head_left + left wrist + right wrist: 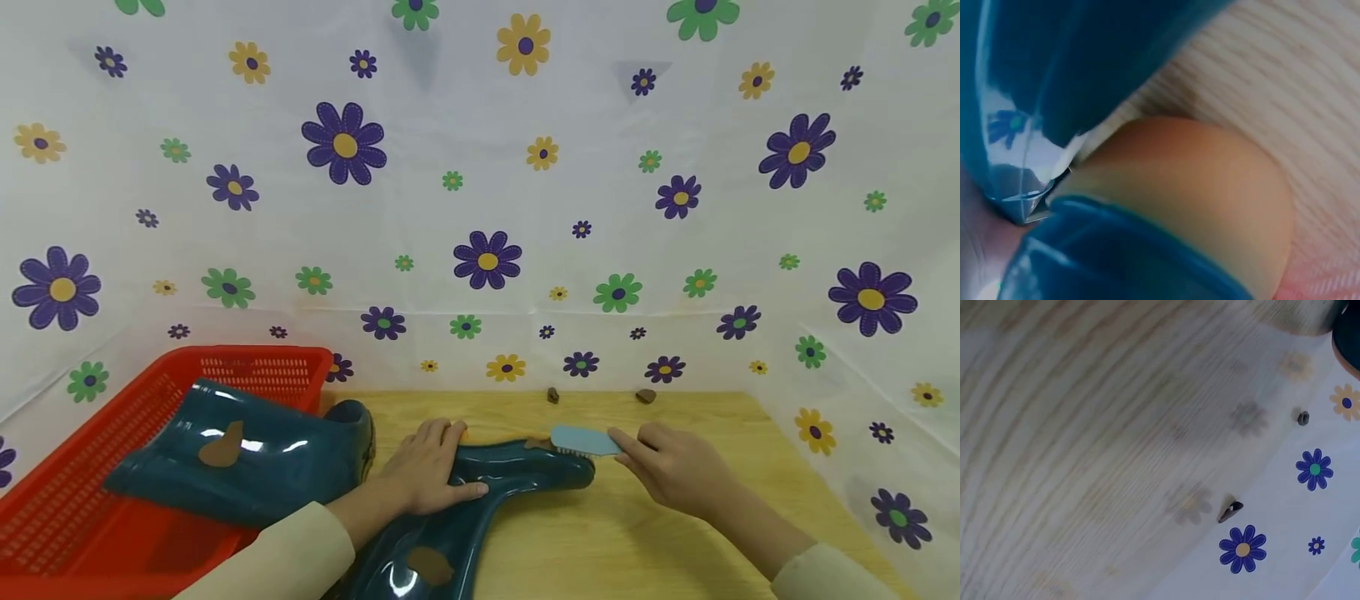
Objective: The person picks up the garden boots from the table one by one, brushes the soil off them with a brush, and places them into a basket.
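A dark teal rubber boot [517, 471] lies on its side on the wooden table, its toe to the right and its shaft toward me. My left hand [423, 471] grips it near the heel, thumb spread over the upper and fingers toward the far, sole side. Brown patches mark the boot, one on the shaft [430, 566] and one by the sole near the toe [537, 443]. In my right hand [678, 467] is a light blue brush [583, 440], pinched by its handle end. Its pale bristles meet the boot's toe along the sole edge.
At the left, a red plastic basket [258, 352] has a second teal boot [247, 454] lying across it, with a brown patch [222, 446] on its shaft. Two small brown lumps, one darker [552, 395] and one flatter [645, 396], lie at the table's back by the flowered cloth [420, 208].
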### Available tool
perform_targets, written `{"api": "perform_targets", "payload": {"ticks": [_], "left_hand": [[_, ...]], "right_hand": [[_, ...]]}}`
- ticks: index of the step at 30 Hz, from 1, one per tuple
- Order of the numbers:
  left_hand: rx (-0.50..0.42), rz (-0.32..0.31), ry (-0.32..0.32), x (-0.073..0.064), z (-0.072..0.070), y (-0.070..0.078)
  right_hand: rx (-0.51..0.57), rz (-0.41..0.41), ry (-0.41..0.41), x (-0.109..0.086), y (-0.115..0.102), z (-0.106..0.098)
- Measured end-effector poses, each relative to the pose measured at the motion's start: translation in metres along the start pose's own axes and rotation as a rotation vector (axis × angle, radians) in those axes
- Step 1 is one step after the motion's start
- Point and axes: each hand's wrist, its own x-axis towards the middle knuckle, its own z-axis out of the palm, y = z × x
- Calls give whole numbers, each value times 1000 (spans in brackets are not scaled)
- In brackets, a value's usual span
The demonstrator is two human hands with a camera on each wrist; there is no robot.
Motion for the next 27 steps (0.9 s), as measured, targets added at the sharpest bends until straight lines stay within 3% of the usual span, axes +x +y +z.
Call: {"api": "perform_targets", "payload": {"ticks": [4,8,11,18,27], "left_hand": [[67,39,31,3,1,9],[213,99,130,4,-2,18],[293,105,174,6,-10,25],[280,69,158,2,-38,31],[364,98,252,0,-74,27]], "right_hand": [[13,-7,-24,-9,7,-7],[33,-16,-28,-18,13,-10],[42,-11,-24,-26,17,-13],[72,65,-54,-32,17,-13],[83,275,70,-26,22,-16]]}}
